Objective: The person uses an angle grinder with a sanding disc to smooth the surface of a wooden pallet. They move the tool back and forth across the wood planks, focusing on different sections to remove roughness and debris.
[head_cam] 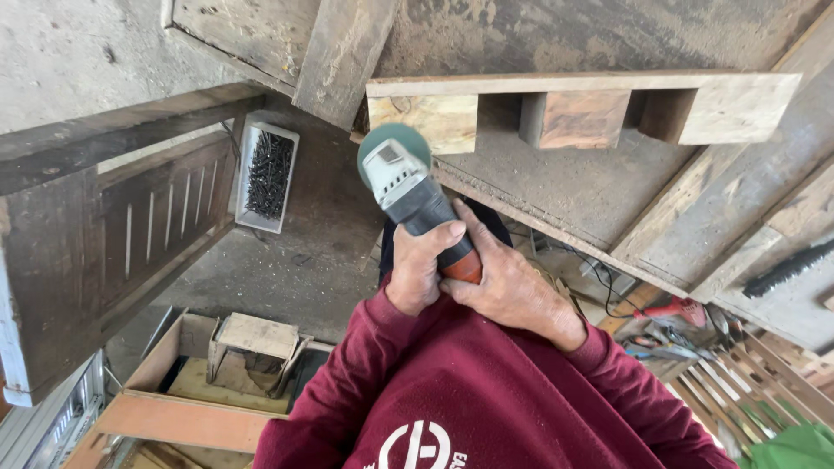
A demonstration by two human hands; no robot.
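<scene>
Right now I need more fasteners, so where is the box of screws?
In the head view's upper left, the white box of dark screws sits on the dusty workbench, left of the angle grinder.

The angle grinder [415, 195] has a light grey metal head, a dark grey body, an orange-red band at the rear of its grip and a teal-green disc [388, 141]. The sweatshirt [486, 391] is maroon with a white emblem. The pallet blocks [575, 117] show pale yellowish and reddish-brown grain. The tray of screws [268, 174] is white, its screws black. The workbench [599, 187] is dusty grey-brown. A red power tool [676, 309] lies behind
</scene>
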